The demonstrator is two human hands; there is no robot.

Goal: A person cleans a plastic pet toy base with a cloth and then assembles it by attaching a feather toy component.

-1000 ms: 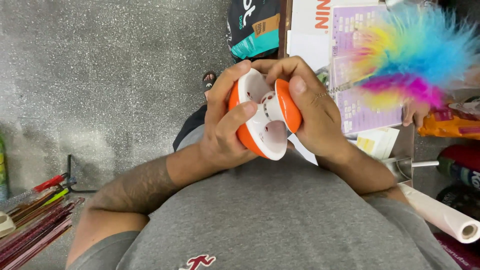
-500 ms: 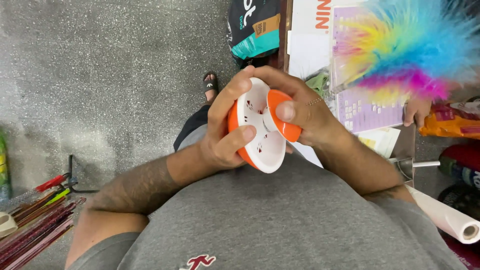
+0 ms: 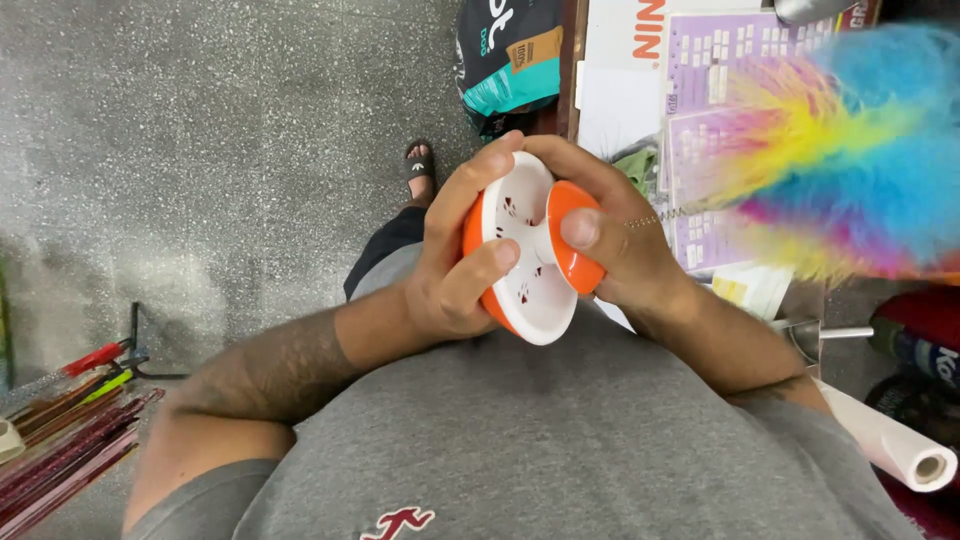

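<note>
Reel clasped edge-on between left hand and right hand, both grips closed, axle crosswise.

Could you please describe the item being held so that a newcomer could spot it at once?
Look just above the grey shirt, where the left hand and right hand meet. Between them sits a round orange and white reel, the only disc-shaped thing here.

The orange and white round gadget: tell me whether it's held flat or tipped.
Tipped. The orange and white round gadget stands on edge between the left hand and right hand, white slotted face toward the camera.
</note>
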